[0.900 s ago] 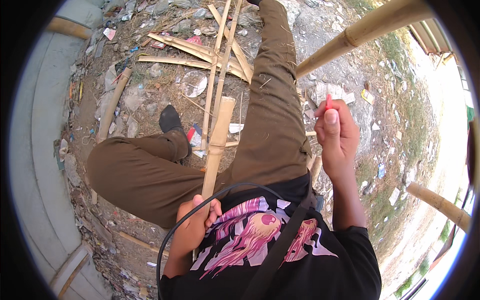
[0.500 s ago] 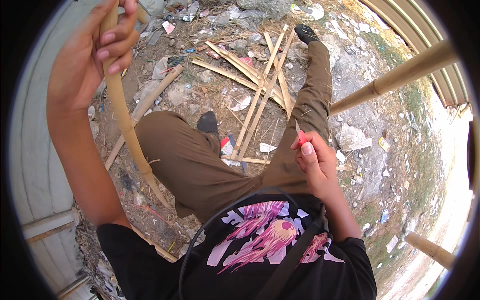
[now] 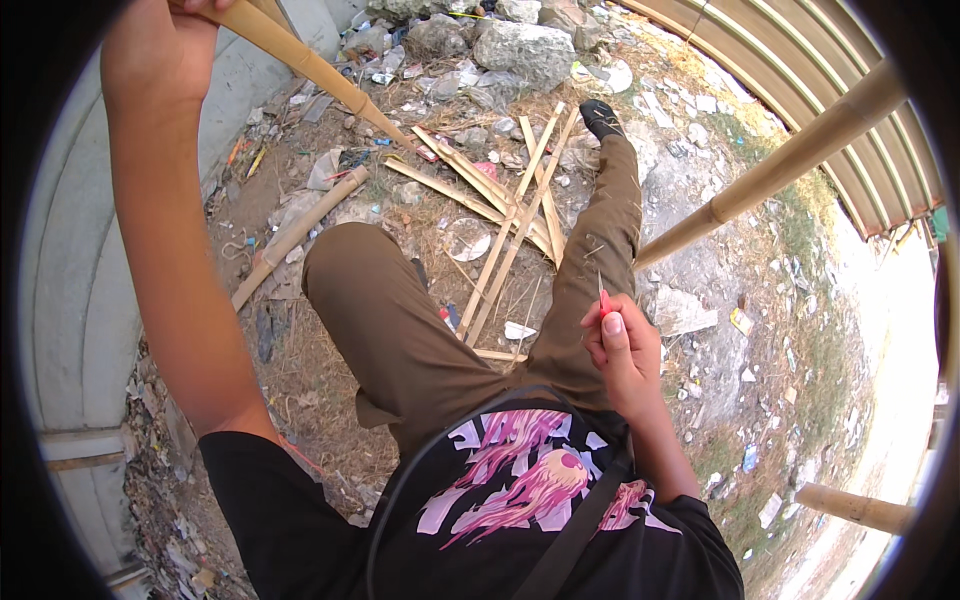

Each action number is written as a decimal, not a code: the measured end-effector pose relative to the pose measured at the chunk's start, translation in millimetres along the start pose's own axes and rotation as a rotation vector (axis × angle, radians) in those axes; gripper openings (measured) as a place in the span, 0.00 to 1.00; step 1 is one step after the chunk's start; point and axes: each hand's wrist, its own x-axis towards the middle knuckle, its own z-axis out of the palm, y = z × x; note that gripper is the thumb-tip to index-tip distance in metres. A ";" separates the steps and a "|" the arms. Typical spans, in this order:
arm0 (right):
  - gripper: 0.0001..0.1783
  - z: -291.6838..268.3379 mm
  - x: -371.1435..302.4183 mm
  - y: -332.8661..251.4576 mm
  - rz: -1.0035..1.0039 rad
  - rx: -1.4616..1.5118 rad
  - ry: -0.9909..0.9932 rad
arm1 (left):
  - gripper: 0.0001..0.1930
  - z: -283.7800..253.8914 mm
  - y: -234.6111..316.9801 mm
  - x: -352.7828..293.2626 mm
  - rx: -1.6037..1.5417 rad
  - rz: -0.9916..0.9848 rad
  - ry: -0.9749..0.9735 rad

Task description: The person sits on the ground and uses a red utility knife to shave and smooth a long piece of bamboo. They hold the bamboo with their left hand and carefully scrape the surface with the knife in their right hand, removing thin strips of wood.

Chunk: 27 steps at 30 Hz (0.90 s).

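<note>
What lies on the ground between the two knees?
In the head view, split bamboo strips lie between the left knee and the right leg, with a white scrap.

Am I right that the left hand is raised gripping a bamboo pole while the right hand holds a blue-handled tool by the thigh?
Not quite: the head view shows the small tool in the right hand has a red handle, not blue. The left hand does grip the raised bamboo pole.

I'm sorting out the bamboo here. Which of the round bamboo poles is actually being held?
The pole at upper left, slanting down to the rubble: the left hand grips its top end. The thicker pole at right and the one lying on the ground are untouched.
</note>
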 end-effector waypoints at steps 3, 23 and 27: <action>0.18 -0.2 4.7 -6.9 0.020 0.017 0.005 | 0.23 11.8 4.5 -64.8 -0.074 -0.018 0.281; 0.16 89.1 162.5 79.9 0.622 0.912 -0.104 | 0.25 77.4 -69.9 -321.3 -0.089 -0.010 0.421; 0.10 92.3 169.2 114.1 0.708 0.998 -0.116 | 0.11 70.2 -53.1 -326.8 0.503 -0.383 -0.129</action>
